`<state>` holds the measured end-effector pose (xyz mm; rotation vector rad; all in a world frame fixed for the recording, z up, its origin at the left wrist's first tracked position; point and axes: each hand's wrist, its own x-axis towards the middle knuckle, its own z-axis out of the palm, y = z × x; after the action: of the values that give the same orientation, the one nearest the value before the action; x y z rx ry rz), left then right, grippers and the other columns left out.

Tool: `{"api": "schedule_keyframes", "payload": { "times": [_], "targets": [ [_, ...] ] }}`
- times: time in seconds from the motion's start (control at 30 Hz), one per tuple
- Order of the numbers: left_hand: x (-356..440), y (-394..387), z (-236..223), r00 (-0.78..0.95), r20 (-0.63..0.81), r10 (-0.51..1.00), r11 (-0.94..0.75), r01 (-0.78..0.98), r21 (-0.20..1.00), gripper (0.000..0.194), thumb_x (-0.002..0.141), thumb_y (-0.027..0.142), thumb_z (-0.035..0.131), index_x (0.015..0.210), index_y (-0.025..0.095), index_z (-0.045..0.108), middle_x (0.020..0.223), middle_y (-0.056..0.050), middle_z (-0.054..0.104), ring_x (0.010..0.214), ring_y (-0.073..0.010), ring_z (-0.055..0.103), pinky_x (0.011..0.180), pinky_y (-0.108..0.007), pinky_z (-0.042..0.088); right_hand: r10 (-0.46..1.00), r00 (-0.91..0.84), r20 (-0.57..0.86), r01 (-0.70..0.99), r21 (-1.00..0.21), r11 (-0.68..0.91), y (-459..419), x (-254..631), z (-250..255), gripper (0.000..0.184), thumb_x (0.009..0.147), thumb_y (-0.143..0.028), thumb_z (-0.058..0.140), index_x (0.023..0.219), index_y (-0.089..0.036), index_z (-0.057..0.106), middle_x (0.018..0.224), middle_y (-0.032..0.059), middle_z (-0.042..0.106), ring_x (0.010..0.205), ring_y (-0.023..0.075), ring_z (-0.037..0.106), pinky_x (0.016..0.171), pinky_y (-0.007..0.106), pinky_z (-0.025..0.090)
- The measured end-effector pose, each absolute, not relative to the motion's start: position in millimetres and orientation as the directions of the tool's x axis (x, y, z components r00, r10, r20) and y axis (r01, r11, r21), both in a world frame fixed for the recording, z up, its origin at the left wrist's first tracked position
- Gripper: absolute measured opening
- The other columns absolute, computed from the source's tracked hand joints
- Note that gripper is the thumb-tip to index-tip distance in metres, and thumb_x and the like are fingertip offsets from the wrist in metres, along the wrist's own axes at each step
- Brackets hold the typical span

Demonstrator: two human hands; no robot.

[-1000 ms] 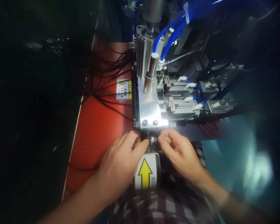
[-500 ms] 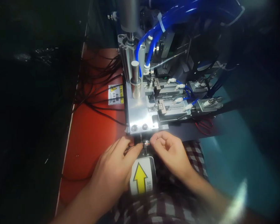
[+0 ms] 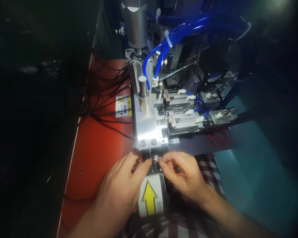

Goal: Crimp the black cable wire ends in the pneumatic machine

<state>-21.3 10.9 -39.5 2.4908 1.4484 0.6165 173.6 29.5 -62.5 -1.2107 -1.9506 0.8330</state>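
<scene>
Thin wires (image 3: pixel 156 159), whitish and reddish, run across a small dark fixture (image 3: pixel 153 167) at the front of the machine. My left hand (image 3: pixel 124 183) comes from the left, thumb and fingers closed on a thin cable, the thumb tip by the fixture. Just right of the fixture my right hand (image 3: pixel 183 172) pinches the fine wire ends between thumb and forefinger. Behind both hands stands a shiny metal plate (image 3: pixel 149 127) with two bolts. In front lies a white label (image 3: pixel 150 195) with a yellow arrow. The fingers partly hide the wires.
An upright metal cylinder (image 3: pixel 135 26) and blue air hoses (image 3: pixel 178 31) rise behind the plate. Small pneumatic slides (image 3: pixel 185 122) sit to the right, near red-handled scissors or pliers (image 3: pixel 218 140). Black cables (image 3: pixel 106 119) cross the red surface (image 3: pixel 96 158) at left.
The view has shifted, first moving the machine leftward, then lower in the picture. My right thumb and forefinger have shifted slightly on the wire ends. My left hand keeps its pinch beside the fixture.
</scene>
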Motion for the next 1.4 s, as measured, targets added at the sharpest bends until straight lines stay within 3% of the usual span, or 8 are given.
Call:
{"api": "schedule_keyframes", "payload": {
  "times": [0.2,0.33,0.53,0.7,0.9,1.07,1.23,1.4],
  "targets": [
    [-20,11,-38,0.442,0.257,0.86,-0.509,0.784,0.356,0.028,0.087,0.011,0.046,0.106,0.013,0.067,0.086,-0.01,0.058,0.076,-0.0209,0.059,0.061,-0.031,0.054,0.907,-0.347,0.237,0.494,-0.776,0.392,32,172,-61,0.011,0.09,-0.017,0.053,0.081,-0.014,0.059,0.054,-0.0028,0.052,0.049,0.0107,0.047,0.056,0.026,0.037],
    [-21,10,-40,0.442,0.254,0.86,-0.508,0.785,0.355,0.031,0.085,0.008,0.045,0.107,0.013,0.067,0.088,-0.011,0.058,0.077,-0.0203,0.059,0.062,-0.03,0.054,0.938,-0.319,0.135,0.487,-0.826,0.285,33,169,-57,0.014,0.091,-0.02,0.05,0.081,-0.015,0.058,0.057,-0.0024,0.052,0.05,0.0111,0.046,0.056,0.026,0.037],
    [-23,11,-40,0.453,0.263,0.852,-0.522,0.777,0.352,0.032,0.084,0.004,0.045,0.108,0.012,0.066,0.087,-0.011,0.058,0.077,-0.0204,0.059,0.061,-0.03,0.054,0.947,-0.148,-0.284,0.237,-0.94,-0.245,34,160,-56,0.014,0.087,-0.026,0.051,0.076,-0.018,0.053,0.057,-0.0052,0.044,0.049,0.0094,0.038,0.046,0.022,0.031],
    [-22,11,-39,0.448,0.257,0.856,-0.515,0.782,0.351,0.03,0.085,0.009,0.046,0.107,0.013,0.065,0.087,-0.01,0.057,0.078,-0.02,0.059,0.063,-0.029,0.053,0.761,-0.359,-0.54,0.048,-0.825,-0.563,48,165,-54,0.034,0.085,-0.035,0.054,0.057,-0.019,0.043,0.044,-0.0094,0.031,0.039,0.0055,0.021,0.039,0.021,0.016],
    [-22,11,-40,0.45,0.234,0.862,-0.507,0.776,0.374,0.029,0.086,0.01,0.046,0.106,0.012,0.066,0.088,-0.01,0.057,0.078,-0.0208,0.059,0.062,-0.031,0.053,0.843,-0.288,-0.454,0.062,-0.888,-0.456,41,169,-64,0.038,0.093,-0.05,0.042,0.075,-0.018,0.051,0.047,-0.0071,0.046,0.04,0.0074,0.036,0.043,0.021,0.03],
    [-22,12,-39,0.452,0.248,0.857,-0.515,0.772,0.373,0.034,0.082,0.003,0.044,0.106,0.011,0.067,0.087,-0.011,0.056,0.077,-0.0198,0.058,0.062,-0.03,0.053,0.946,-0.163,-0.279,0.086,-0.96,-0.268,27,156,-69,0.026,0.091,-0.039,0.054,0.076,-0.019,0.05,0.057,-0.0061,0.046,0.05,0.009,0.042,0.047,0.021,0.033],
    [-22,13,-37,0.464,0.245,0.852,-0.524,0.765,0.373,0.037,0.079,-0.001,0.044,0.105,0.01,0.068,0.085,-0.011,0.056,0.076,-0.0197,0.058,0.06,-0.029,0.052,0.928,-0.177,-0.327,-0.015,-0.942,-0.335,27,153,-68,0.025,0.092,-0.039,0.051,0.076,-0.019,0.048,0.055,-0.0066,0.046,0.044,0.008,0.041,0.043,0.021,0.033],
    [-24,14,-39,0.475,0.243,0.846,-0.533,0.756,0.379,0.038,0.08,-0.002,0.044,0.106,0.011,0.068,0.088,-0.011,0.056,0.078,-0.0186,0.058,0.061,-0.028,0.052,0.966,-0.133,-0.222,0.144,-0.969,-0.203,27,153,-64,0.024,0.092,-0.032,0.051,0.072,-0.02,0.047,0.057,-0.0051,0.049,0.052,0.0095,0.045,0.052,0.023,0.037]
  ]
}}
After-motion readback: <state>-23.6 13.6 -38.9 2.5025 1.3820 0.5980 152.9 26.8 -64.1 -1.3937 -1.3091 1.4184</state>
